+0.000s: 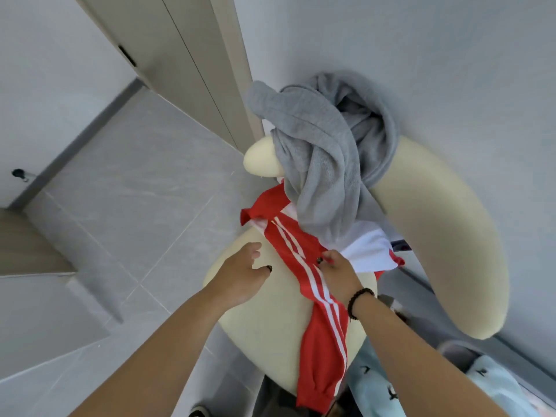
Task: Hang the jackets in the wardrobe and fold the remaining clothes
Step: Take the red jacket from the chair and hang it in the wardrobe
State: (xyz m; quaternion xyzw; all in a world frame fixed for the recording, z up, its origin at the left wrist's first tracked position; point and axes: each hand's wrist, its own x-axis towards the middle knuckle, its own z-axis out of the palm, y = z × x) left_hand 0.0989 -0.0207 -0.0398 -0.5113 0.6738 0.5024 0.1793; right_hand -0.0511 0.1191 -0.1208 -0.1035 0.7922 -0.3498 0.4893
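Progress is at an early stage, as we read it from the head view. We see a red jacket (pixel 313 284) with white stripes lying across the seat of a cream chair (pixel 267 326), one sleeve trailing off the front edge toward the floor. A grey sweatshirt (pixel 322 152) is heaped over the chair's curved backrest, and its lower folds rest on the white part of the jacket. The right hand (pixel 338 270) pinches the red fabric beside the stripes, its fingers curled onto the cloth. The left hand (pixel 240 273) hovers just above the seat, beside the jacket but apart from it, with relaxed, slightly spread fingers that hold nothing. A dark bead bracelet (pixel 359 302) circles the right wrist.

We judge that nothing is yet hung or folded: both garments are rumpled on the chair, and no hanger is in view. The tall beige panels (pixel 192 70) at upper left may be wardrobe doors, though we cannot tell, and they appear closed. Pale blue patterned cloth (pixel 481 383) shows at lower right; we cannot tell whether it belongs to the task. What remains, in our estimate, is lifting the jacket free of the sweatshirt, hanging it, and then folding the sweatshirt.
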